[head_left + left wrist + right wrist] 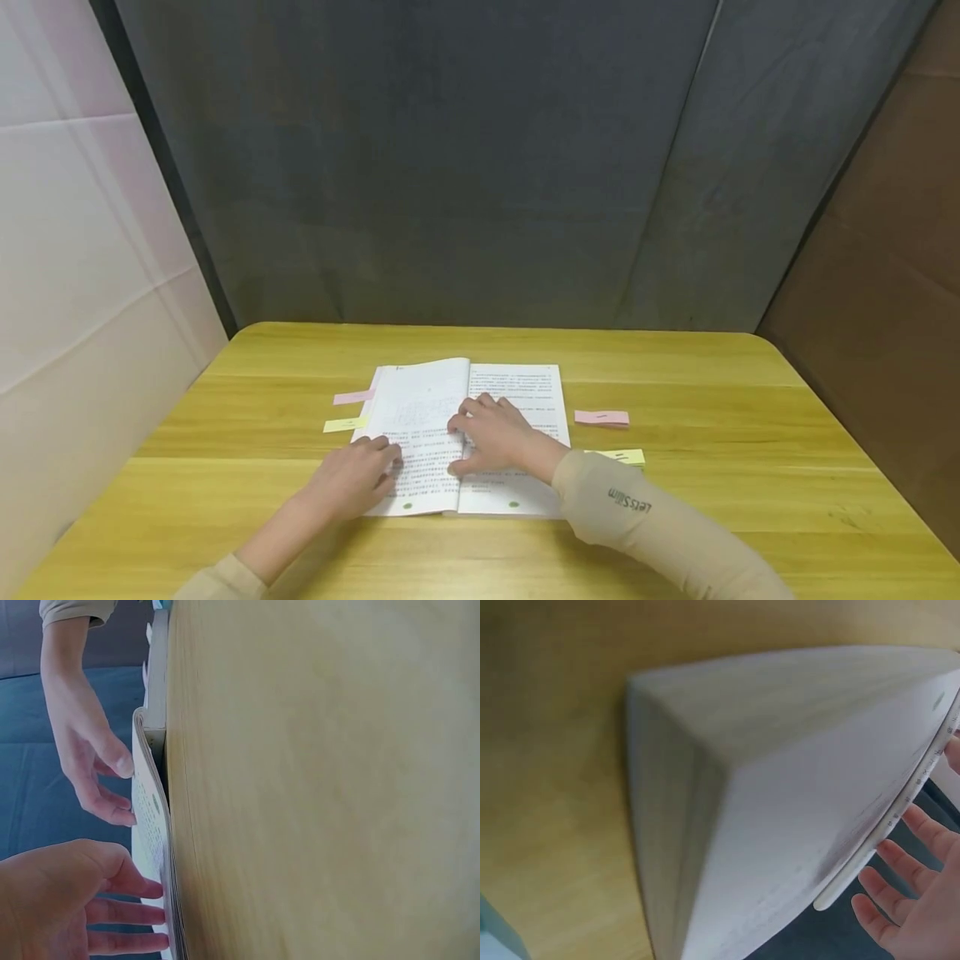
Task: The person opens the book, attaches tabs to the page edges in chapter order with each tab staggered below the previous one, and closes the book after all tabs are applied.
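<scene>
An open book [427,383] lies on the table, its pages printed with lines of text. The left side is a thin stack of leaves, while the right side [810,772] is a thick block. My left hand [352,475] rests on the outer edge of the left page; its fingers [124,911] lie loosely extended against the paper. Beside the fold is my right hand [498,437], fingers spread and gently bent, fingertips right at the left page near the spine. Neither hand curls round anything.
Pink [353,397] and yellow [345,425] paper tabs stick out at the book's left. Another pink strip [602,418] and yellow strip [618,457], both marked, lie on its right. Dark fabric [450,167] hangs behind the wooden table [675,358].
</scene>
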Tool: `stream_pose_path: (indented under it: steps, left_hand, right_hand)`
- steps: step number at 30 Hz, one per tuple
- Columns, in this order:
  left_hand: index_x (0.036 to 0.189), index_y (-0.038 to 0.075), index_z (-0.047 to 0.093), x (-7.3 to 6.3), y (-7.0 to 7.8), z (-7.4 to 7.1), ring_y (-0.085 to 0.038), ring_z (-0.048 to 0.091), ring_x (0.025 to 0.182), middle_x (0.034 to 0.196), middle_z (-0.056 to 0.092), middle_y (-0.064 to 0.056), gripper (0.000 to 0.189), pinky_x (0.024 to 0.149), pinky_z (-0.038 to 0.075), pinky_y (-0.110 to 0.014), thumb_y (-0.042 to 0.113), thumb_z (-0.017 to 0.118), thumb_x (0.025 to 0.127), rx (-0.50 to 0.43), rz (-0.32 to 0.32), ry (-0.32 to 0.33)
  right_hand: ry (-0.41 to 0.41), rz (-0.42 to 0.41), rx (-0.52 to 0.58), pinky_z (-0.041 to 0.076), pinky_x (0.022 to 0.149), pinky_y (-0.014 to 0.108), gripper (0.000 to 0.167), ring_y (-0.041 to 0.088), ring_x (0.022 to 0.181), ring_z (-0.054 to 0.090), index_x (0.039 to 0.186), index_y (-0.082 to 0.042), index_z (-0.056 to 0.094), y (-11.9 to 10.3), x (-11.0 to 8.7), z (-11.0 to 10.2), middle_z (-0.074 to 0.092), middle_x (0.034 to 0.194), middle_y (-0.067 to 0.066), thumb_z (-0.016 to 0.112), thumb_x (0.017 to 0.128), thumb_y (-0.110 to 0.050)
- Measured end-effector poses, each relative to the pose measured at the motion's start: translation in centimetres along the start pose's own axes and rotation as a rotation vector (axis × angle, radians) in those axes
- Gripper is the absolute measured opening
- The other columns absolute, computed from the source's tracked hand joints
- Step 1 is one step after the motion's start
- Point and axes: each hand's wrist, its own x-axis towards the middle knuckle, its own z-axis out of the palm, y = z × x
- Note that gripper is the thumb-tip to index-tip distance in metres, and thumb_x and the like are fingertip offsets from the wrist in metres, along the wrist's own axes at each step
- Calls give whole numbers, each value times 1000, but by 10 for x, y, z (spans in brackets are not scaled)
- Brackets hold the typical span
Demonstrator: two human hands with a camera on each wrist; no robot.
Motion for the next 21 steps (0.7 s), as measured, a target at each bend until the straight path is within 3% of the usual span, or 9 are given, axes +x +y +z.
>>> stream_pose_path:
  steps: [21]
  left_hand:
    - [86,9,61,2,0,1,-15,49,66,76,52,4,15,50,39,-27,12,60,71,-4,-1,2]
  right_hand:
    - [35,-95,-83,36,83,35,61,15,103,42,115,-26,55,-16,-23,4,49,111,-5,53,69,-66]
